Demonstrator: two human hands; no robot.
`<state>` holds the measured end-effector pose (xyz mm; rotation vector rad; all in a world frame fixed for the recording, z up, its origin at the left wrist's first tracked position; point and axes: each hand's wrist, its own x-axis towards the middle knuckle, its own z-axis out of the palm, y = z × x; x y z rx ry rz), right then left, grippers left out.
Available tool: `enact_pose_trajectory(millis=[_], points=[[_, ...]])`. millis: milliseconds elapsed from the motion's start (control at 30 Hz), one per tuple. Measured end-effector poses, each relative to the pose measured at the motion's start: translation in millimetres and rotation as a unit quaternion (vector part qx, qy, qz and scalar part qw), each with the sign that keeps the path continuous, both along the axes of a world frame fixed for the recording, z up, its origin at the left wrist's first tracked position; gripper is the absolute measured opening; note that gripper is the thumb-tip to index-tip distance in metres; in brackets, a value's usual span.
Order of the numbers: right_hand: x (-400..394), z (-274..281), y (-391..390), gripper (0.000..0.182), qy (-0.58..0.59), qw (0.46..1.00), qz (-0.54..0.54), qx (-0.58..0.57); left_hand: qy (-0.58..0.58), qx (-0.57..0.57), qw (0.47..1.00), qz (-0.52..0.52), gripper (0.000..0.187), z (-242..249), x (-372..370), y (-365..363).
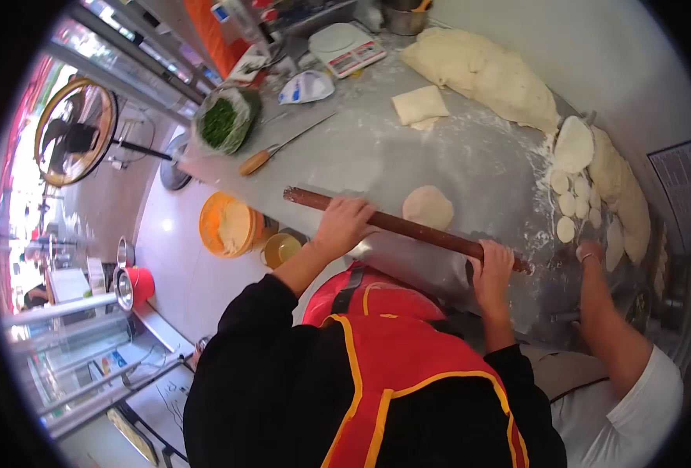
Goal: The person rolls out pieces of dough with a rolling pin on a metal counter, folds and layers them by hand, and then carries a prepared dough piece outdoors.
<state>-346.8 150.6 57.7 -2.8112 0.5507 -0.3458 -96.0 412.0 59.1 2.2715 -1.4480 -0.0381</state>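
Note:
A long dark-brown rolling pin (427,233) lies slantwise across the near side of the metal worktop. My left hand (345,225) is closed around it toward its left end, and my right hand (493,269) grips it close to the right end. Just beyond the pin, between my two hands, rests a flat round piece of dough (429,207). Farther back is a folded slab of dough (420,105). A wooden-handled pointed tool (271,154) lies to the left, beyond my left hand.
Large dough masses (482,74) line the back; small dough rounds (566,204) lie at right, near a co-worker's hand (589,251). A bag of chopped greens (219,123) sits at the left edge, a scale (347,48) behind. An orange bucket (227,226) stands below the worktop.

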Motion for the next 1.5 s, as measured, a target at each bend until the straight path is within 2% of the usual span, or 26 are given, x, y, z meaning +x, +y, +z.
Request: enact_pose_trajectory(millis=[100, 167, 200, 300, 533, 600, 633, 767, 833, 933, 1000, 1033, 1067, 1167, 1200, 1233, 1300, 1367, 1433, 1500], points=[[-10, -30, 3, 0.056, 0.043, 0.995, -0.072, -0.06, -0.043, 0.024, 0.994, 0.099, 0.05, -25, -8, -1], [-1, -37, -3, 0.056, 0.043, 0.993, -0.101, -0.041, -0.084, 0.045, 0.984, 0.15, 0.057, -32, -8, -12], [13, -39, -10, 0.055, 0.038, 0.991, -0.119, -0.047, -0.062, 0.077, 0.984, 0.147, 0.062, -35, 2, -23], [63, -43, -47, 0.052, 0.056, 0.983, -0.157, -0.071, -0.108, 0.105, 0.977, 0.149, 0.061, -36, 50, -71], [178, -40, -157, 0.051, -0.006, 0.959, -0.225, -0.172, -0.162, 0.011, 0.975, 0.151, 0.064, -42, 169, -196], [174, -42, -158, 0.051, -0.05, 0.972, -0.172, -0.153, -0.192, -0.018, 0.971, 0.141, 0.066, -45, 176, -208], [170, -42, -152, 0.052, -0.072, 0.977, -0.145, -0.14, -0.164, -0.004, 0.978, 0.132, 0.067, -47, 171, -201], [87, -50, -68, 0.053, 0.026, 0.991, -0.113, -0.066, -0.046, 0.102, 0.992, 0.061, 0.07, -29, 97, -103], [47, -50, -21, 0.053, -0.028, 0.993, -0.1, -0.062, -0.011, 0.042, 0.998, 0.052, 0.068, -27, 59, -54], [60, -37, -11, 0.054, 0.037, 0.99, -0.101, 0.092, -0.075, 0.05, 0.996, 0.002, 0.053, -43, 53, -30], [114, -49, -30, 0.059, -0.083, 0.965, -0.111, 0.224, -0.022, 0.108, 0.993, -0.042, 0.041, -32, 65, -38], [146, -49, -41, 0.057, -0.025, 0.966, -0.104, 0.237, 0.005, 0.136, 0.989, -0.061, 0.035, -25, 70, -44], [167, -47, -48, 0.055, 0.037, 0.962, -0.097, 0.252, -0.019, 0.089, 0.992, -0.082, 0.029, -15, 70, -46], [194, -33, -60, 0.044, 0.183, 0.909, -0.102, 0.361, 0.014, 0.121, 0.99, -0.075, 0.029, 8, 55, -40], [191, -36, -63, 0.036, 0.143, 0.895, -0.086, 0.414, 0.021, 0.11, 0.991, -0.079, 0.026, 8, 51, -35], [183, -35, -69, 0.035, 0.111, 0.878, -0.099, 0.455, 0.032, 0.109, 0.99, -0.077, 0.026, 10, 47, -27], [179, 9, -77, 0.034, 0.049, 0.838, -0.118, 0.53, 0.053, 0.103, 0.991, -0.07, 0.024, 12, 42, -14], [178, 49, -92, 0.029, -0.007, 0.876, -0.115, 0.469, 0.076, 0.106, 0.99, -0.06, 0.024, 9, 40, -4], [187, 77, -102, 0.028, 0.007, 0.954, -0.084, 0.289, 0.093, 0.105, 0.988, -0.062, 0.023, 7, 38, 2], [198, 70, -107, 0.028, -0.016, 0.991, -0.05, 0.121, 0.098, 0.094, 0.988, -0.07, 0.023, 2, 41, 1]])
